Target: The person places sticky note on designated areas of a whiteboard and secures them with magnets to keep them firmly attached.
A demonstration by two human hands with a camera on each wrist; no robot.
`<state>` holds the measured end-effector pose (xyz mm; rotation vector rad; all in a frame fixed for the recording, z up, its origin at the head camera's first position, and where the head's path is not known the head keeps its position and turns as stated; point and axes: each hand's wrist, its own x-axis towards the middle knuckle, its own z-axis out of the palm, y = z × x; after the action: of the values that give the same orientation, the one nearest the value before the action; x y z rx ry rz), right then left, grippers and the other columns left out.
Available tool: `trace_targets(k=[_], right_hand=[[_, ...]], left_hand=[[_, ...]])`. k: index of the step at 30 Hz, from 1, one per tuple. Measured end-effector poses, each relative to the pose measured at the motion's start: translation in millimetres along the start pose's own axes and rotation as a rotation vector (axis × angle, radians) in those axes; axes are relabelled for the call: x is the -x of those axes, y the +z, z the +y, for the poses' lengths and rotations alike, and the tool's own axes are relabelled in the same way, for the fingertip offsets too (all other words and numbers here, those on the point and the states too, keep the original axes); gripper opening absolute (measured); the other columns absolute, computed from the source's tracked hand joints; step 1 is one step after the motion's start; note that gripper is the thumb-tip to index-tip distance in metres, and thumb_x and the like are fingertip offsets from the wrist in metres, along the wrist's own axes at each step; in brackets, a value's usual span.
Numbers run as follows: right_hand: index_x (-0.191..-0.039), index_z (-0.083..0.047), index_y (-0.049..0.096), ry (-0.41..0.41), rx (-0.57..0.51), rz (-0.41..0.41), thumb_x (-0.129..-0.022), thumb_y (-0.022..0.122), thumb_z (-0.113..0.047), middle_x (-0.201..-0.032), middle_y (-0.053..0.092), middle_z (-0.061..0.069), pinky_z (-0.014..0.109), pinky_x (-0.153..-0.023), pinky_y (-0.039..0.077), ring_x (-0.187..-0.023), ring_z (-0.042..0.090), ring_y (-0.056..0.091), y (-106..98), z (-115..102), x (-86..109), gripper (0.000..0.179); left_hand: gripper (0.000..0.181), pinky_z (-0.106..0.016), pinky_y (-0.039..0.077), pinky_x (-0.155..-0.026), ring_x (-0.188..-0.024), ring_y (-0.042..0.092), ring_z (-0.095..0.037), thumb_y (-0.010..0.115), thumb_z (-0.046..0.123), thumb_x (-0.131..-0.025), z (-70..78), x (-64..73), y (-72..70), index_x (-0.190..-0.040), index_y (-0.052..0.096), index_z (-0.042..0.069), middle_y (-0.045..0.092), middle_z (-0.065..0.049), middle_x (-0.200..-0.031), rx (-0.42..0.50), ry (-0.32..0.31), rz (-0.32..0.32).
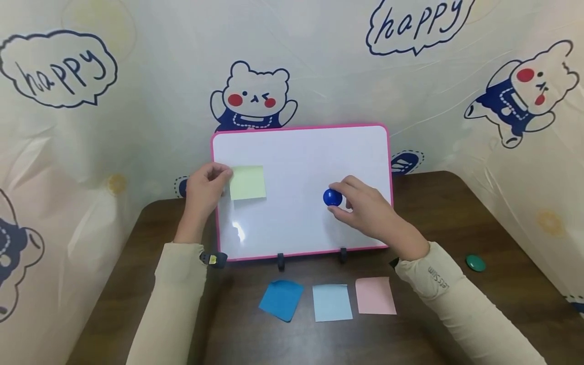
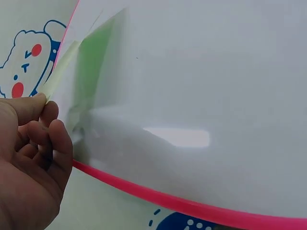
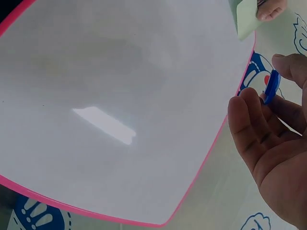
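A whiteboard [image 1: 292,223] with a pink frame stands upright on the table. My left hand [image 1: 207,187] pinches the left edge of a light green sticky note [image 1: 248,182] in front of the board's left part. In the left wrist view the note [image 2: 62,69] is seen nearly edge-on, its green reflection showing on the board. Between thumb and fingertips, my right hand [image 1: 365,208] holds a round blue magnet [image 1: 332,197] before the board's right half. The right wrist view shows the magnet [image 3: 272,86] from the side, held off the board's surface.
On the table in front of the board lie a dark blue sticky note [image 1: 281,300], a light blue one [image 1: 332,302] and a pink one [image 1: 376,296]. A green magnet [image 1: 475,263] lies at the right. Black stand feet [image 1: 280,261] support the board's lower edge.
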<state>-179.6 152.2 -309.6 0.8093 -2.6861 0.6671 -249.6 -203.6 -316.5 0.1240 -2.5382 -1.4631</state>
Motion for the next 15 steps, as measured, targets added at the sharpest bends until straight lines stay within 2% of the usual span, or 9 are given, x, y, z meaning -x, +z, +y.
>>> trace_targets(k=[8, 15], right_hand=[[-0.129, -0.002, 0.062, -0.047, 0.024, 0.03, -0.089, 0.08, -0.021, -0.109, 0.06, 0.011, 0.029, -0.068, 0.057, -0.081, 0.021, 0.062, -1.1, -5.8, -8.4, 0.048], [-0.129, -0.002, 0.062, -0.048, -0.001, 0.023, -0.089, 0.08, -0.02, -0.111, 0.06, 0.011, 0.028, -0.068, 0.056, -0.082, 0.023, 0.063, 1.7, -14.5, -17.1, 0.048]], left_hand=[[0.035, -0.034, 0.052, -0.082, -0.096, 0.055, -0.024, 0.061, 0.037, -0.101, 5.3, -11.4, -2.6, -0.123, 0.065, 0.01, 0.06, -0.008, -0.115, 0.001, -0.033, 0.007], [0.032, -0.032, 0.053, -0.079, -0.093, 0.056, -0.023, 0.062, 0.035, -0.101, 7.7, -20.8, -2.1, -0.12, 0.066, 0.01, 0.06, -0.007, -0.112, -0.008, -0.005, 0.038]])
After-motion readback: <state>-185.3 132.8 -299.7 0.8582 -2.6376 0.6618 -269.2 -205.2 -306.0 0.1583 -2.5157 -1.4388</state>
